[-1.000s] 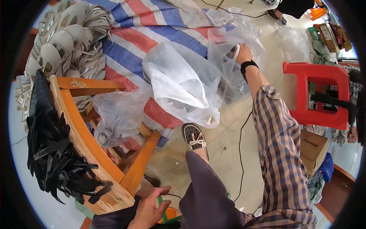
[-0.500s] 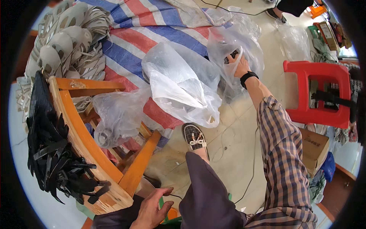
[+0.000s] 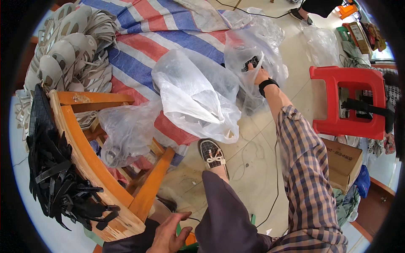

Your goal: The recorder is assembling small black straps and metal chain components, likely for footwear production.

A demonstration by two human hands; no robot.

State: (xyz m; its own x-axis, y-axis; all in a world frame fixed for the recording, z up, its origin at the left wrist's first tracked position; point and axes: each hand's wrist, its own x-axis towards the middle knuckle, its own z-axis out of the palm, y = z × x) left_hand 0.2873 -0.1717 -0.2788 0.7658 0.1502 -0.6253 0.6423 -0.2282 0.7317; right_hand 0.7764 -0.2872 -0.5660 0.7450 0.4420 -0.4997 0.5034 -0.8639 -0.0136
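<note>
My right hand (image 3: 260, 76) reaches forward into a clear plastic bag (image 3: 274, 55) on the floor. Its fingers are closed on a dark piece with a light pattern (image 3: 251, 63), whose kind I cannot make out; bag film partly covers it. Close to my lap, my left hand (image 3: 168, 235) is empty, thumb and fingers apart. Between the hands' places lies a second, whitish plastic bag (image 3: 192, 101), its mouth facing me. A third crumpled clear bag (image 3: 126, 130) rests against the wooden stool's legs.
At left, black strap-like pieces (image 3: 63, 181) cover a wooden stool (image 3: 101, 168). Behind it are stacked beige shoe-upper-like pieces (image 3: 63, 55) on a striped sheet (image 3: 156, 40). A red plastic stool (image 3: 319, 101) and cardboard box (image 3: 344, 162) stand right. A cable (image 3: 276, 185) crosses the floor.
The view has shifted slightly, moving the scene a little left. In the bag, my right hand has edged down and more of the dark patterned piece shows. My left hand is nearly unchanged.
</note>
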